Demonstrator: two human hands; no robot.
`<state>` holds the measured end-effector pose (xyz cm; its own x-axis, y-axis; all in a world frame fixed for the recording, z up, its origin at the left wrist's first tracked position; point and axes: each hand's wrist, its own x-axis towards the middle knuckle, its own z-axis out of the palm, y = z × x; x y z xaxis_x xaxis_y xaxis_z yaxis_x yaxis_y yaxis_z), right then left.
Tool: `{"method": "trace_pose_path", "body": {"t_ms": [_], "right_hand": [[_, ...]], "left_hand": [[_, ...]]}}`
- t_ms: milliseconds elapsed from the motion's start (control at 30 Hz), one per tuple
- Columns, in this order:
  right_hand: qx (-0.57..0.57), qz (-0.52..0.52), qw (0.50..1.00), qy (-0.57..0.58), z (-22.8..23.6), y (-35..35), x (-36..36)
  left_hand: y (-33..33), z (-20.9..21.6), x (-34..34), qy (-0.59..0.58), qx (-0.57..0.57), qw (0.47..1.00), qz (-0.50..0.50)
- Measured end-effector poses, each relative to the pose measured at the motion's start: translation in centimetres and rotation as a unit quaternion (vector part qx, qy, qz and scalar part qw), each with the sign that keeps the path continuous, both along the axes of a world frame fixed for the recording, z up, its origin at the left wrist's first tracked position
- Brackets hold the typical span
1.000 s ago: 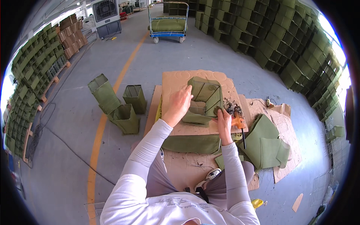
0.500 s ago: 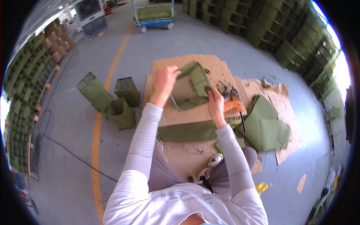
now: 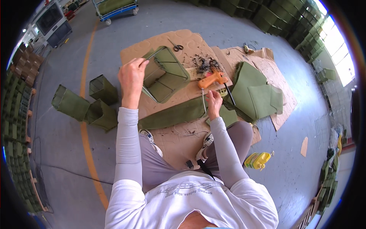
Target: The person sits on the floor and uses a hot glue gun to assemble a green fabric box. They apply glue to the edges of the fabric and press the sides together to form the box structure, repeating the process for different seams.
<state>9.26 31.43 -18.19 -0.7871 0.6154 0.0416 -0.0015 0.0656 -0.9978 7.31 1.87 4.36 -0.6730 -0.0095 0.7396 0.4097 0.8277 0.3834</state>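
My left hand [image 3: 131, 78] pinches the upper left rim of an open green fabric box [image 3: 179, 72], tilted over the cardboard with its hollow inside showing. Dark thin edges run along its mouth. Off the box, my right hand [image 3: 214, 102] has loosely curled fingers and shows nothing held. Just above it lies an orange glue gun [image 3: 211, 79] with a black stick at its back and a pale cord [image 3: 203, 100] passing close to my fingertips. Below the box is a long green fabric strip [image 3: 173, 114].
Scissors [image 3: 176, 46] and dark scraps [image 3: 204, 63] lie on the cardboard sheet [image 3: 141, 47]. Green fabric panels [image 3: 253, 91] are at right, beside a yellow bottle [image 3: 257, 160]. Several green boxes [image 3: 103, 89] stand at left. A blue cart [image 3: 118, 12] is at the far left.
My right hand has let go of the box and come down beside the glue gun's cord. My left hand still holds the box, now turned differently. The whole view has shifted.
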Motion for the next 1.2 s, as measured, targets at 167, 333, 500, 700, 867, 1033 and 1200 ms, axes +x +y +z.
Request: {"method": "trace_pose_path", "body": {"t_ms": [167, 333, 500, 700, 867, 1033, 1200], "right_hand": [[0.183, -0.011, 0.978, -0.101, 0.9, -0.5, -4.0], [0.102, -0.088, 0.979, -0.153, -0.5, 2.9, -9.8], [-0.073, 0.001, 0.983, -0.166, 3.4, 1.1, -9.9], [-0.032, -0.011, 0.999, 0.032, -1.5, 4.9, -10.5], [-0.392, 0.127, 0.904, 0.117, -1.4, 5.8, -10.2], [-0.212, 0.074, 0.969, 0.101, -0.7, 6.8, -10.9], [-0.257, 0.128, 0.95, 0.119, 3.0, 5.4, -12.6]], "left_hand": [[-0.9, -0.5, 1.2, -0.021, -0.004, 0.999, 0.037], [1.2, -0.1, 0.9, -0.022, 0.004, 1.0, 0.005], [0.6, -0.6, 1.0, -0.019, -0.006, 1.0, 0.014], [1.5, -0.6, 0.6, -0.009, -0.003, 1.0, -0.003], [1.1, -1.0, 0.5, 0.01, 0.001, 1.0, 0.016], [1.5, -1.2, 0.1, 0.009, -0.006, 1.0, 0.021], [1.2, -1.2, 0.7, -0.005, 0.003, 1.0, 0.023]]}}
